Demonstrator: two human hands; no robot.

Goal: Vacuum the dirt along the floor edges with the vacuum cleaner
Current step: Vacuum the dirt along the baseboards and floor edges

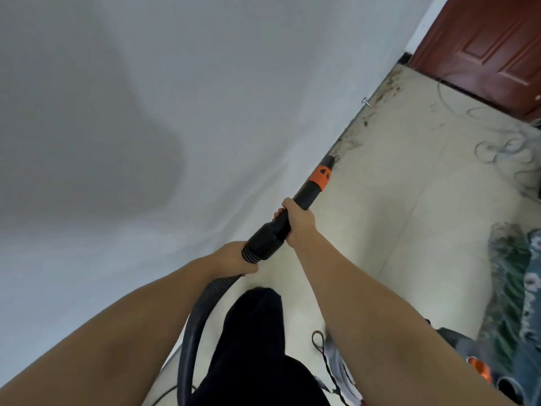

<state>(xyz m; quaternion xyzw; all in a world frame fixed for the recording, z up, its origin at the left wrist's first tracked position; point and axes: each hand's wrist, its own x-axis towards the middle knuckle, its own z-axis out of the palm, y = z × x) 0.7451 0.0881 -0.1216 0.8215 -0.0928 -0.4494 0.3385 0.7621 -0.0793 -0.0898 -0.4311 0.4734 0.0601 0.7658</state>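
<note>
A pale grey wall (146, 112) fills the left side, meeting the floor along a slanting edge. The left hand (234, 259) grips the ribbed black hose (194, 326) right where it joins the wand, fingers curled round it and thumb on top. The hose loops down from that hand past a dark trouser leg (257, 347).

The vacuum wand (295, 206) is a black tube with a wider cuff at the hose end, a bright orange collar (320, 177) near the far end and a short black nozzle (330, 162) beyond it. The wand runs up and to the right along the wall's foot, and the nozzle tip sits at the floor edge, touching the start of a dark strip of dirt (366, 118). The right hand (298, 221) holds the wand mid-length, fingers wrapped round it and pressed together.

The dirt runs on along the edge towards a reddish-brown door (483, 48). The cream tiled floor (395, 186) carries a tangle of thin wire (503, 148); a patterned cloth (515, 288) lies at the far right.
</note>
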